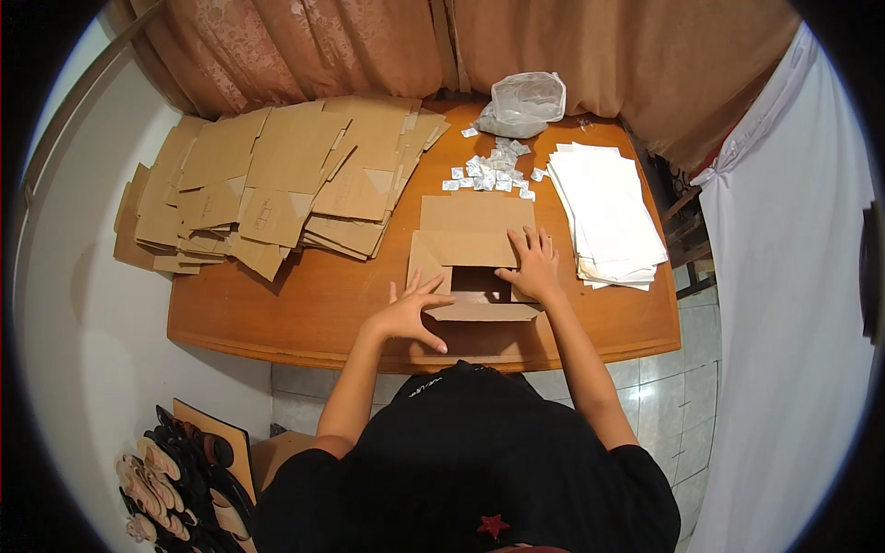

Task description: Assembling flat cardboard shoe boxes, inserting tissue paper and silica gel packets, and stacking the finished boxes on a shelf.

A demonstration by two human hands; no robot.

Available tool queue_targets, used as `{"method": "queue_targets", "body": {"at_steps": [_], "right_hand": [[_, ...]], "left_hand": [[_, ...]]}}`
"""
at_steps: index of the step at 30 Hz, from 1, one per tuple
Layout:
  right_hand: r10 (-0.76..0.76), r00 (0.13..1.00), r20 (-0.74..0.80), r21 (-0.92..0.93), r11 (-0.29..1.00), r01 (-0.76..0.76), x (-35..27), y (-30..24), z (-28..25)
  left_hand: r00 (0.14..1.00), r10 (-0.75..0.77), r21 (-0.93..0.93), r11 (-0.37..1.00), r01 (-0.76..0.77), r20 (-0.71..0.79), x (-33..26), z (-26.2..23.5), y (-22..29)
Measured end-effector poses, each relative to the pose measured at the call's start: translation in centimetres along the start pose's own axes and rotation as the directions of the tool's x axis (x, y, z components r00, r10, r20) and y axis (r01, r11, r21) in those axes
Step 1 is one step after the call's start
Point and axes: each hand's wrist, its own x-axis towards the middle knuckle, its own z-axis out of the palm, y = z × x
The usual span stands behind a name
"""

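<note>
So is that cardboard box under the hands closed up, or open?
Open. The cardboard box has its flaps spread outward, showing a dark hollow in the middle. The left hand and right hand press flat on its flaps.

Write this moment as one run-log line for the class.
left hand: flat on box side flap | right hand: pressing far flap | cardboard box: open on wooden table | flat cardboard stack: left

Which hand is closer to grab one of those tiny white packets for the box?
Probably the right hand. It rests on the far flap of the cardboard box, nearest the white packets. The left hand sits at the box's near corner, farther away.
</note>
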Motion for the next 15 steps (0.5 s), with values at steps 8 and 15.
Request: {"method": "queue_targets", "body": {"at_steps": [8, 15], "right_hand": [[-0.023, 1.000, -0.006, 0.481, 0.877, 0.024, 1.4, 3.5, 1.5], [-0.020, 0.998, -0.059, 0.337, 0.941, 0.039, 0.6, 1.8, 1.0]], "left_hand": [[0.813, -0.099, -0.120, 0.992, 0.035, -0.574, 4.3, 2.4, -2.0], [0.622, -0.306, -0.187, 0.950, 0.251, -0.720, 7.2, 3.6, -1.1]]}}
